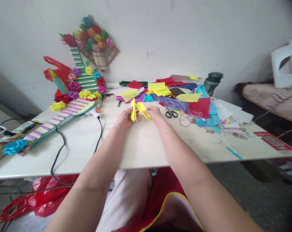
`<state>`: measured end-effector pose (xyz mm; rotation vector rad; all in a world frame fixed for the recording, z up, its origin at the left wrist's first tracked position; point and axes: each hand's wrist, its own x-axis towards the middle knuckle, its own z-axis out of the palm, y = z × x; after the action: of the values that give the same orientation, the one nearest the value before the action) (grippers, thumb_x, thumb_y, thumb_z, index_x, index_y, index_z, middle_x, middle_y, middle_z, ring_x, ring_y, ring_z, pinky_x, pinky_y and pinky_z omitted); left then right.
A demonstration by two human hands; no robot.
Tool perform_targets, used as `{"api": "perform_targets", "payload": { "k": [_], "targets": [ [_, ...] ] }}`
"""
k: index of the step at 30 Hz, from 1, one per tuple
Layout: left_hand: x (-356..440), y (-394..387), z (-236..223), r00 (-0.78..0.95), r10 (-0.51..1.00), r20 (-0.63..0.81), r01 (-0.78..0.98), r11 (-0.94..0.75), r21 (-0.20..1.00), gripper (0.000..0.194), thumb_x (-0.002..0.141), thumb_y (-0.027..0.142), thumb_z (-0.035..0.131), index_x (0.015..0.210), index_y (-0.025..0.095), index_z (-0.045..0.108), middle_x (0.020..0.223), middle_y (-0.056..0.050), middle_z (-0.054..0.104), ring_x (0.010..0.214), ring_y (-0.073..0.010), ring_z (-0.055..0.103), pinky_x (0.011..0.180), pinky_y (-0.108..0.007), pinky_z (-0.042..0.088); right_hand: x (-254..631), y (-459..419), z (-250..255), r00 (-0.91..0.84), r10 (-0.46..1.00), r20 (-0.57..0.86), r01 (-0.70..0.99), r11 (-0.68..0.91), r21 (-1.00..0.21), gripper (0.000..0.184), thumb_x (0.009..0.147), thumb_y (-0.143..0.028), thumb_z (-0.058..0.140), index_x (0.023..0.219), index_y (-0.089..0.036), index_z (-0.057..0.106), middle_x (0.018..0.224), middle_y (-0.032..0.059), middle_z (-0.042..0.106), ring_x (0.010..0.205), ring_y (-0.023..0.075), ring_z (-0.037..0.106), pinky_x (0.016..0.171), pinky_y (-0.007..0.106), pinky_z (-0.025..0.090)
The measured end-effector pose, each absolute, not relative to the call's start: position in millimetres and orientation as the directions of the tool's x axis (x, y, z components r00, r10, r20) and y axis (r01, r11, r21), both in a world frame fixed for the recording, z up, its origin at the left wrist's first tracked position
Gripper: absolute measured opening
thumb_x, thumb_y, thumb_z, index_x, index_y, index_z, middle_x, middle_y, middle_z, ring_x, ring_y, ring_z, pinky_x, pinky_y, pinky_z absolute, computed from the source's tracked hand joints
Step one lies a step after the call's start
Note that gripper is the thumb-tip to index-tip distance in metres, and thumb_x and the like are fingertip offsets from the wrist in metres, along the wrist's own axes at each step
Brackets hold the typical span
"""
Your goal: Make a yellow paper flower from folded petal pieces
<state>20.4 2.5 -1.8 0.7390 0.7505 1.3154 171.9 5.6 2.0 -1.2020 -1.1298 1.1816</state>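
Both hands raised just above the pale table (141,148), pinching one folded piece of bright yellow paper (139,111) between them: left hand (125,118) clasping the upright narrow flap on its side, right hand (156,115) gripping the angled flap that slants toward it. Best done with fingertips kept close to the crease, so that the thin sheet bends along one clean line and not across the flap. Steady, even pull from both sides, with no twisting, since paper this light probably tears or creases crooked. Worth lowering the piece onto the bare table straight beneath the hands to press the fold flat. Just beyond the right hand, black-handled scissors (171,113) beside a tangle of purple yarn (171,103); farther out, a heap of coloured paper scraps (160,88). Off past the left hand, a black cable (61,148) and a long striped paper craft with paper flowers (68,109), well clear of the fold.
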Motion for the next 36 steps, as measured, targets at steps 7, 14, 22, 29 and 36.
{"api": "perform_targets", "payload": {
  "k": [7, 14, 22, 29, 36],
  "targets": [
    [20, 5, -4, 0.093, 0.995, -0.03, -0.602, 0.08, 0.795, 0.017, 0.076, 0.025, 0.062, 0.088, 0.013, 0.063, 0.084, -0.007, 0.069, 0.081, -0.0155, 0.065, 0.078, -0.027, 0.053, 171, 1, 5, 0.068, 0.998, 0.016, -0.112, 0.023, -0.993, 0.013, 0.055, -0.011, 0.065, 0.065, -0.015, 0.058, 0.054, -0.0063, 0.057, 0.053, 0.0096, 0.054, 0.059, 0.023, 0.045],
    [17, 5, -5, 0.123, 0.992, 0.012, -0.599, 0.064, 0.798, 0.018, 0.076, 0.028, 0.061, 0.089, 0.015, 0.064, 0.091, -0.007, 0.069, 0.088, -0.0175, 0.065, 0.082, -0.03, 0.053, 169, -2, 8, 0.015, 1.0, 0.008, -0.132, 0.009, -0.991, 0.007, 0.058, -0.01, 0.063, 0.063, -0.013, 0.06, 0.054, -0.0045, 0.058, 0.051, 0.0101, 0.055, 0.057, 0.025, 0.047],
    [14, 1, -1, 0.191, 0.976, 0.101, -0.551, 0.022, 0.834, 0.019, 0.074, 0.028, 0.064, 0.089, 0.016, 0.063, 0.101, -0.007, 0.068, 0.091, -0.0168, 0.064, 0.081, -0.03, 0.052, 170, 2, 3, 0.025, 0.999, 0.022, -0.035, 0.023, -0.999, 0.01, 0.056, -0.012, 0.067, 0.061, -0.014, 0.058, 0.052, -0.0053, 0.056, 0.05, 0.0097, 0.054, 0.057, 0.024, 0.045],
    [15, -1, 0, 0.166, 0.978, 0.129, -0.535, -0.021, 0.845, 0.017, 0.07, 0.026, 0.068, 0.081, 0.014, 0.064, 0.095, -0.009, 0.069, 0.089, -0.0175, 0.064, 0.085, -0.031, 0.05, 169, 0, 6, 0.024, 0.996, 0.086, 0.012, 0.086, -0.996, 0.027, 0.055, -0.004, 0.065, 0.079, -0.016, 0.06, 0.059, -0.0063, 0.056, 0.054, 0.0092, 0.055, 0.057, 0.024, 0.047],
    [19, 1, 1, 0.109, 0.99, 0.088, -0.524, -0.018, 0.852, 0.01, 0.072, 0.021, 0.065, 0.078, 0.013, 0.065, 0.085, -0.007, 0.069, 0.079, -0.0144, 0.065, 0.086, -0.029, 0.049, 169, -6, 11, -0.096, 0.995, 0.015, 0.059, 0.021, -0.998, 0.007, 0.066, -0.011, 0.058, 0.062, -0.015, 0.061, 0.058, -0.0014, 0.061, 0.052, 0.0117, 0.058, 0.052, 0.024, 0.048]
  ]
}}
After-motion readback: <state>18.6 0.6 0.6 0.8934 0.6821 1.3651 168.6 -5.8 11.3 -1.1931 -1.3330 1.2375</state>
